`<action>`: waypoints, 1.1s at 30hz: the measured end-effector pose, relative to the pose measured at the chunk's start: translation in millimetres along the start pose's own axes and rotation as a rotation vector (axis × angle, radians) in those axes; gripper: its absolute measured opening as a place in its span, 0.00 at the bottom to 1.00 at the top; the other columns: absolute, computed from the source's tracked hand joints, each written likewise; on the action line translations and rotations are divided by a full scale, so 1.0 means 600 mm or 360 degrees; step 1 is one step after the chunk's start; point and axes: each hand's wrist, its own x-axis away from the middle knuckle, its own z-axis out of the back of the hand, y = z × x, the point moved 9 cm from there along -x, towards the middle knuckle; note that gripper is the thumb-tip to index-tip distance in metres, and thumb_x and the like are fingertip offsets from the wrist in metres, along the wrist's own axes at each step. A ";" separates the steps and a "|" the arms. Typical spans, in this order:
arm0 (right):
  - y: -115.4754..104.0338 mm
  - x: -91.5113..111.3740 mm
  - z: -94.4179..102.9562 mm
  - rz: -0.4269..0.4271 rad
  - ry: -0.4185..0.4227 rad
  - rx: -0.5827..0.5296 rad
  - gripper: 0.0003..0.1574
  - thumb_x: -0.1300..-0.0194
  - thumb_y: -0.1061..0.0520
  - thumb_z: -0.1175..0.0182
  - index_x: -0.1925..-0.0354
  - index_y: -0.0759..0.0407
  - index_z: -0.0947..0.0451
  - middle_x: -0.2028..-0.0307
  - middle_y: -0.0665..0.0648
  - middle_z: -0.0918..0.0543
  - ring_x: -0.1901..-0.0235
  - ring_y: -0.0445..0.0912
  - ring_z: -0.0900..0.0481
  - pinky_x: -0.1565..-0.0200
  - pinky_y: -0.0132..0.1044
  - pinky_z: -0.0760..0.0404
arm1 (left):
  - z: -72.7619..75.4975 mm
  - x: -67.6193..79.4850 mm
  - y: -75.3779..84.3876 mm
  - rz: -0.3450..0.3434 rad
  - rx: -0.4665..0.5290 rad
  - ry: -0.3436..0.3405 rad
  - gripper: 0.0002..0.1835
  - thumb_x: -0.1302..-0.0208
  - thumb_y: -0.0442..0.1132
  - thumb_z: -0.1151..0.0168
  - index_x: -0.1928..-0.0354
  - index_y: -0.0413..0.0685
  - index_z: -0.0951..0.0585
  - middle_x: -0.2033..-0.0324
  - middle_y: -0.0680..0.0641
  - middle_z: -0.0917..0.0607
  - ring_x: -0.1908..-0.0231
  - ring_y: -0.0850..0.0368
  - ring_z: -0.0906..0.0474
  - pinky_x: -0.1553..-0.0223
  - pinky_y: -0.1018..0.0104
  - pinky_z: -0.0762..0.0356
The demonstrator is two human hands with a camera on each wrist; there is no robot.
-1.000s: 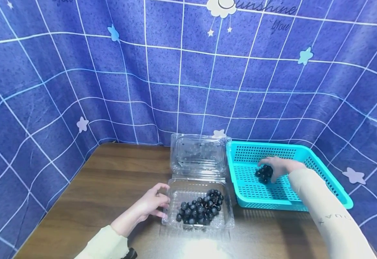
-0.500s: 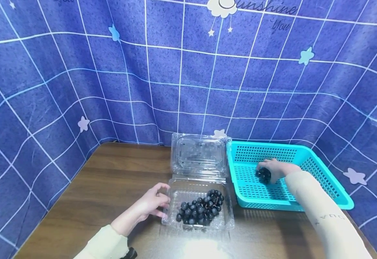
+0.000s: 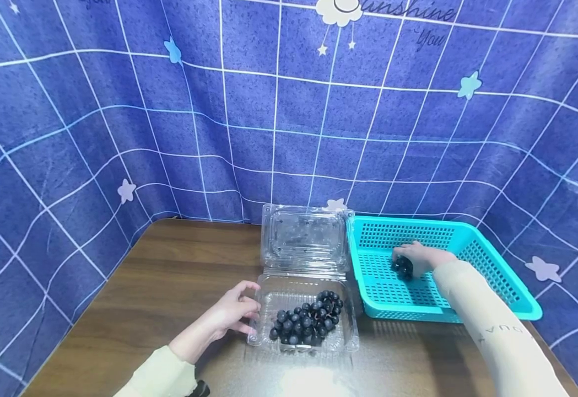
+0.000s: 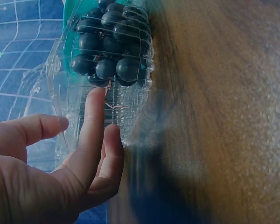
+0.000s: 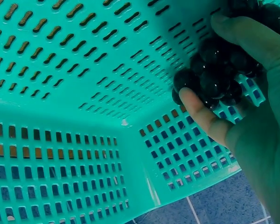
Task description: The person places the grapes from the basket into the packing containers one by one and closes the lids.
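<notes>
A bunch of dark grapes (image 3: 401,268) is in my right hand (image 3: 421,258), low inside the turquoise basket (image 3: 408,314). In the right wrist view the thumb and fingers close around the grapes (image 5: 214,70), and the palm side faces the basket's slotted floor. At the left side of the clear plastic clamshell box (image 3: 269,300), my left hand (image 3: 229,311) touches the wall with spread fingertips. The left wrist view has one fingertip (image 4: 97,100) straight against the ribbed wall and the thumb at the rim. Another grape bunch (image 3: 308,322) lies in the box.
The box's lid (image 3: 306,237) stands open toward the back, close beside the basket's left wall. Both containers rest on a brown wooden table (image 3: 194,253). Behind them hangs a blue gridded curtain (image 3: 249,110). A small black object (image 3: 200,388) shows by the left sleeve.
My right hand has moved slightly left and lower in the basket with its grapes, which the hand now covers more. The left hand and the box have stayed put.
</notes>
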 end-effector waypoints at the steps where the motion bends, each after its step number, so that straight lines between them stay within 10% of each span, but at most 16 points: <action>1: -0.001 0.000 0.001 0.0010 0.0012 0.0006 0.36 0.58 0.76 0.35 0.54 0.48 0.29 0.48 0.63 0.25 0.51 0.61 0.32 0.62 0.46 0.21 | 0.000 0.000 0.000 0.0000 0.0001 0.0000 0.29 0.44 0.28 0.46 0.39 0.39 0.38 0.62 0.40 0.25 0.62 0.47 0.21 0.69 0.51 0.14; 33: -0.005 0.027 0.030 -0.0039 -0.0029 -0.0049 0.25 0.54 0.70 0.33 0.62 0.47 0.29 0.64 0.54 0.25 0.64 0.49 0.29 0.67 0.38 0.22 | -0.001 0.004 0.003 -0.0011 -0.0009 -0.0021 0.29 0.44 0.28 0.48 0.38 0.39 0.39 0.60 0.35 0.25 0.61 0.47 0.22 0.69 0.50 0.14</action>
